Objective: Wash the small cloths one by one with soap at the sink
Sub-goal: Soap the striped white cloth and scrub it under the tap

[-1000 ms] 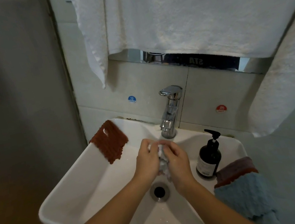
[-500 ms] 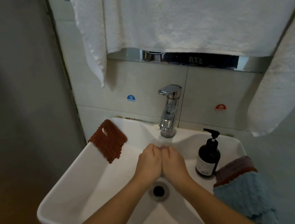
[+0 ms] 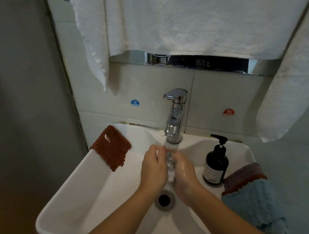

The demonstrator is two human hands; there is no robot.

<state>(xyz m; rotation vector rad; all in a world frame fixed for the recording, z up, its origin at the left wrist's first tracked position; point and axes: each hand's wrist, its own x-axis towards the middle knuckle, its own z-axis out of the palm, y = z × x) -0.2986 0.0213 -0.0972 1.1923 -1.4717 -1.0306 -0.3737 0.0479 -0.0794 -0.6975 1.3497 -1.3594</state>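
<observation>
Over the drain of the sink (image 3: 90, 180), your left hand (image 3: 154, 170) and right hand (image 3: 184, 170) both squeeze a limp, slippery, soapy pale cloth (image 3: 170, 165), best bunched whole.

A white rectangular ceramic sink (image 3: 76, 193) carries everything. A rust-red textured cloth (image 3: 111, 147) drapes over its back-left rim. A chrome single-lever tap (image 3: 175, 117) stands at the back edge. On the right ledge stands 1 dark pump bottle (image 3: 215, 164); just beside it lie 2 stacked cloths, a blue waffle-textured cloth (image 3: 254, 206) over a brown cloth (image 3: 245, 175).
</observation>
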